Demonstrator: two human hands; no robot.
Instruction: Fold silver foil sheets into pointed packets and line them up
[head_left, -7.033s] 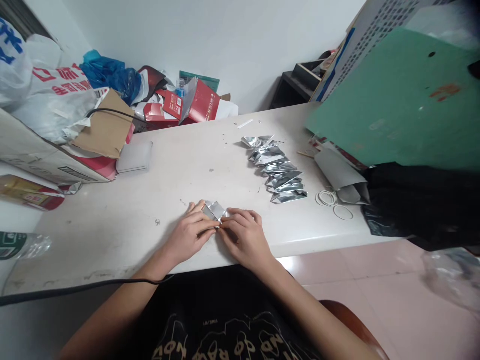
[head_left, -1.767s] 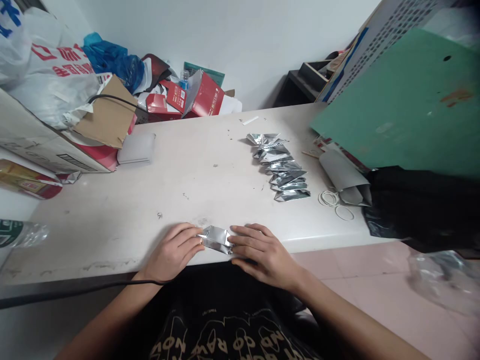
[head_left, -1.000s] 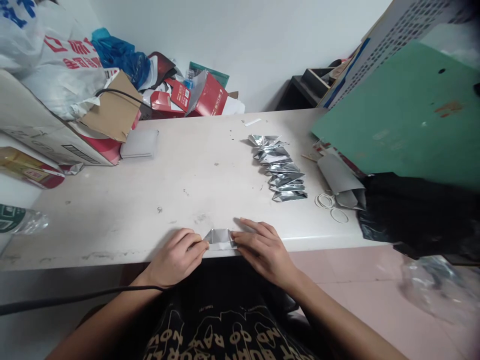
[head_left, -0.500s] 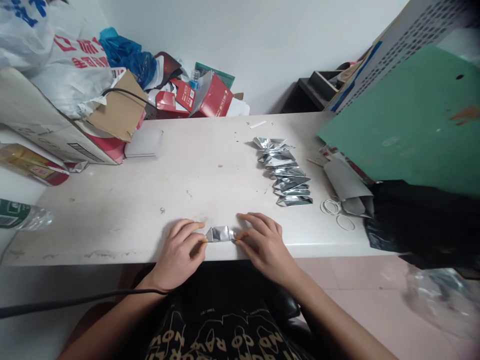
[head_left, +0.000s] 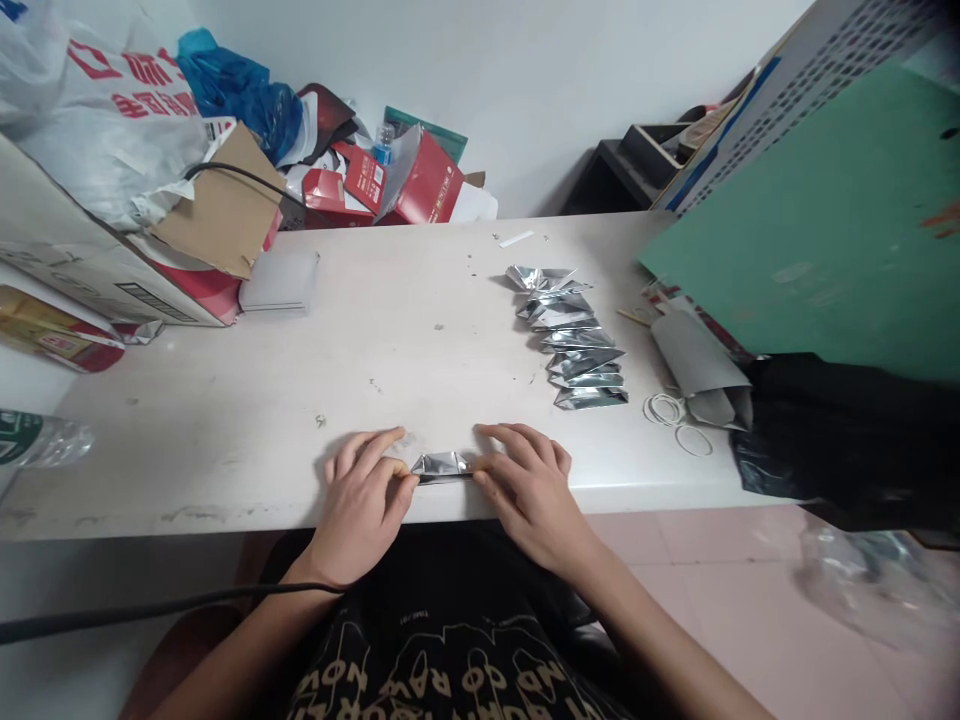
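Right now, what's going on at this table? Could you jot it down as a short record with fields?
Left hand: pinches the left end of a small folded silver foil piece
Right hand: pinches its right end
Where: near edge of the white table
Further right: row of folded foil pieces, overlapping
Beside the row: rubber bands, grey paper sleeve
Far left: cardboard boxes, plastic bags

From my screen: shiny silver foil packet (head_left: 442,466) on an off-white, speckled tabletop (head_left: 420,350). Same silver on the row of folded packets (head_left: 570,335). Big board (head_left: 817,230) is flat green, boxes (head_left: 397,185) at the back red, crumpled bag (head_left: 232,90) bright blue.
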